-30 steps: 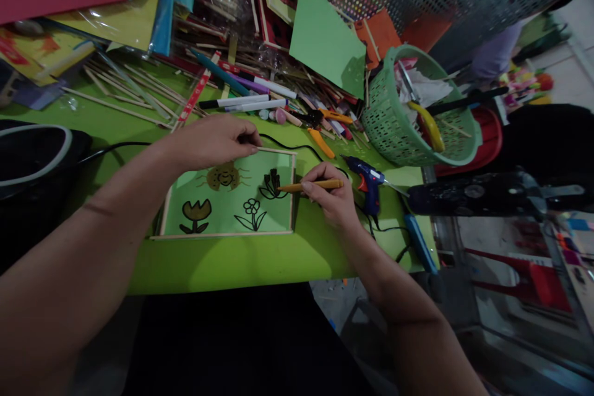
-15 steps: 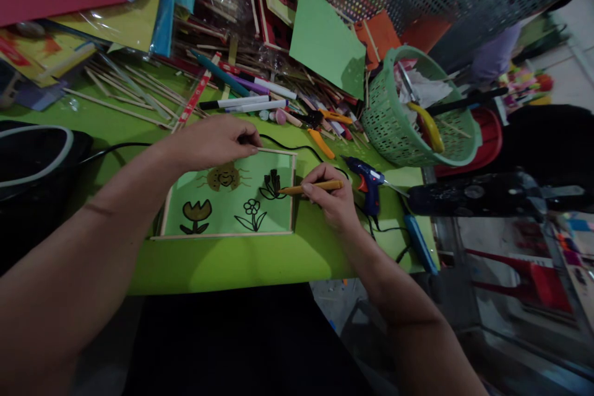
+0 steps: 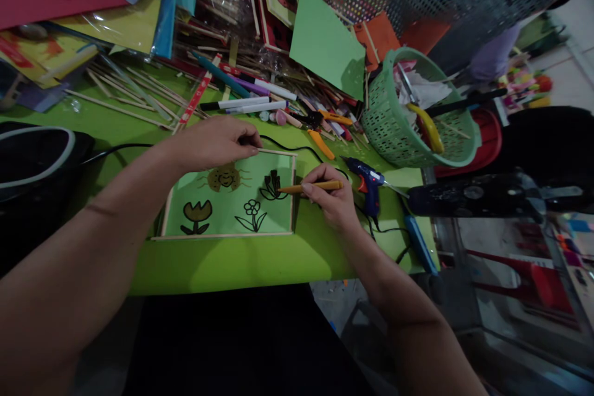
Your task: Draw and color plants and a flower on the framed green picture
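Observation:
A green sheet [image 3: 225, 207] edged with thin wooden sticks lies on the table in front of me. It carries drawn flowers and a brown face-like figure with wavy lines. My right hand [image 3: 330, 195] pinches a yellow-brown marker [image 3: 320, 186], whose tip meets the dark flower drawing [image 3: 273, 185] at the sheet's right side. Across the sheet's upper edge rests my left hand [image 3: 223, 142], fingers curled down by the frame's top stick; what its fingertips hold, if anything, is hidden.
Right of the sheet lies a blue glue gun [image 3: 366, 182] with its cable. Behind it stands a green basket [image 3: 394, 117] of odds and ends. Markers [image 3: 248, 102], orange-handled cutters [image 3: 321, 142], sticks and coloured paper [image 3: 329, 43] crowd the back. A black bag [image 3: 41, 198] sits left.
The marker's tip has shifted very slightly left on the dark flower drawing. My left hand has stayed where it was.

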`<move>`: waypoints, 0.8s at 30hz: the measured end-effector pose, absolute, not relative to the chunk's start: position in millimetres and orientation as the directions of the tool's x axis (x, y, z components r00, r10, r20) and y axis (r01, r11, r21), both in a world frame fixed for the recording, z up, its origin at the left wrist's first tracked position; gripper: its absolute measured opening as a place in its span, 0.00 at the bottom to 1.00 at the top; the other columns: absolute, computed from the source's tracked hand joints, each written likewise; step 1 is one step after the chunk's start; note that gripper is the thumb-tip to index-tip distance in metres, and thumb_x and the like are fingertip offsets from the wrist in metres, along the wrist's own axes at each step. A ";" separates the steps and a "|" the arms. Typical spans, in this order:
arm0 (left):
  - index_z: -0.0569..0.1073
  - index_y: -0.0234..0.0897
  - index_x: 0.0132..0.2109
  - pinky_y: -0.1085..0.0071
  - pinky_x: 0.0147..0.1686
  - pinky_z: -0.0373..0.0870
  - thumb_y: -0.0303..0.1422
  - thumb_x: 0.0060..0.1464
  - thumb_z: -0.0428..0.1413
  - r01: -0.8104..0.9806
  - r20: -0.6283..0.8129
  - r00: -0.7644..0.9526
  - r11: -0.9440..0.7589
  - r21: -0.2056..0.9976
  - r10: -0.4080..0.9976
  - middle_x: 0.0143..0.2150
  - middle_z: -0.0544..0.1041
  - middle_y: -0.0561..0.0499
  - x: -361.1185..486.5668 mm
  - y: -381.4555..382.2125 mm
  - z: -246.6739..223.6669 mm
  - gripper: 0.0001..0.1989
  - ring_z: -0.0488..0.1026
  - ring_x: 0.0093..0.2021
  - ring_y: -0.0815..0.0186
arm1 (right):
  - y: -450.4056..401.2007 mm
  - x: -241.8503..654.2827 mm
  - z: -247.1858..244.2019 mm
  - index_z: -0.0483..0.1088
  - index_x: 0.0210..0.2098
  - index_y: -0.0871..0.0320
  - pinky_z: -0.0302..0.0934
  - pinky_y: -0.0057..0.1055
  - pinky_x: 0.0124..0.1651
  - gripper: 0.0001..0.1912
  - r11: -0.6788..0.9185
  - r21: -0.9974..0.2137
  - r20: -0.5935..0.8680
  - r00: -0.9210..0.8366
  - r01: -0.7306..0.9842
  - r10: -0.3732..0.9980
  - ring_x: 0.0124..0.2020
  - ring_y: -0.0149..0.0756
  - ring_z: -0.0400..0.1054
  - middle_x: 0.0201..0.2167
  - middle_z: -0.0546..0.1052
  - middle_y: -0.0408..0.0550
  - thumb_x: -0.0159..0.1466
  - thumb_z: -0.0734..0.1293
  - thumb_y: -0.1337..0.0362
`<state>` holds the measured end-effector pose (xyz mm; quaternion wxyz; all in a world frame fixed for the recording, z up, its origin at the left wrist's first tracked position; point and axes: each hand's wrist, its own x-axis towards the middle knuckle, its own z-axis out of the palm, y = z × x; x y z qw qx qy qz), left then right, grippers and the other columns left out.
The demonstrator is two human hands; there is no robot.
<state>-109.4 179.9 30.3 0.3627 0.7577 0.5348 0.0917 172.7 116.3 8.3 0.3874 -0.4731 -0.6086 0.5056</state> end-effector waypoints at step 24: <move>0.83 0.39 0.54 0.62 0.50 0.74 0.42 0.61 0.53 0.775 -0.288 0.383 -0.136 0.617 0.878 0.52 0.86 0.45 -105.3 177.9 36.2 0.22 0.81 0.47 0.55 | 104.3 173.2 6.5 0.77 0.38 0.52 0.66 0.30 0.33 0.08 0.280 -0.935 0.196 -0.341 0.218 0.920 0.30 0.32 0.72 0.32 0.80 0.41 0.66 0.77 0.56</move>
